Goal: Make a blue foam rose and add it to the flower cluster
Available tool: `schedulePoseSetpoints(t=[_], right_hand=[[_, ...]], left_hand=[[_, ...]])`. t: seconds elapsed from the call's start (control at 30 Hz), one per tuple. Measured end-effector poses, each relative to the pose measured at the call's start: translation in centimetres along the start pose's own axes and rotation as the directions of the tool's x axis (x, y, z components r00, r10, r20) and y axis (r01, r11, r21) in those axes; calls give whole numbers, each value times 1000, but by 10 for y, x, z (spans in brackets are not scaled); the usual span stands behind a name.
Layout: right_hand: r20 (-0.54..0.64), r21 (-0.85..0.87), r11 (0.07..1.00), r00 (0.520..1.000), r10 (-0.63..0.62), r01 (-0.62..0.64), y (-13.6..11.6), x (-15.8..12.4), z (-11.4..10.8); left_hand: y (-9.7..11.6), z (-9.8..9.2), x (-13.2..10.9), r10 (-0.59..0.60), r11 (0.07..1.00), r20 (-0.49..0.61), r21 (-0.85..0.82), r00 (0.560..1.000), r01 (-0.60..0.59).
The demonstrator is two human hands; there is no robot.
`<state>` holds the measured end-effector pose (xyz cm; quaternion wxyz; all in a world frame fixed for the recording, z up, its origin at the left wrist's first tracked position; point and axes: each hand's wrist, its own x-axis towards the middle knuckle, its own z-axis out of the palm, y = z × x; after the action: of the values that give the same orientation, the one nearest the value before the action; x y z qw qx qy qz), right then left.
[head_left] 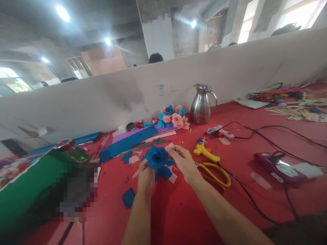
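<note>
A dark blue paper flower (156, 157) with layered petals is held up over the red table by my left hand (146, 174), whose fingers are closed beneath it. My right hand (182, 160) is at the flower's right side, thumb and fingertips pinched together by the outer petals. Whether a petal is between those fingertips is too small to make out. Cut blue paper pieces (163, 173) lie below the flower, and a single blue petal (128, 197) rests nearer to me. Right of my right hand are a yellow glue gun (206, 151) and yellow-handled scissors (217, 172).
A steel jug (201, 105) stands by the white partition (122, 98), beside a bunch of pink and blue paper flowers (176, 118). Blue paper strips (127, 144) lie at the back. Black cords cross the right side near a purple device (279, 168). A glass jar (71, 149) is at left.
</note>
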<state>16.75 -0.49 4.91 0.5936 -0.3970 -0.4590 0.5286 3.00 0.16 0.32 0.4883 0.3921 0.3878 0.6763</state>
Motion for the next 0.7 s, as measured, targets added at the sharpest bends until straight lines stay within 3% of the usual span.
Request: schedulePoseSetpoints(t=[0.3,0.5,0.7], right_hand=[[15,73,997,1000,5,-6,3,-1,1],[-9,2,999,999,-51,51,4,-2,2],[-64,16,993,991,-118,119,0,-4,1]], left_hand=[[0,1,-1,1,1000,45,18,999,-2],[3,4,-2,13,1000,71,27,997,-15],[3,4,-1,0,1000,10,-1,1000,0]])
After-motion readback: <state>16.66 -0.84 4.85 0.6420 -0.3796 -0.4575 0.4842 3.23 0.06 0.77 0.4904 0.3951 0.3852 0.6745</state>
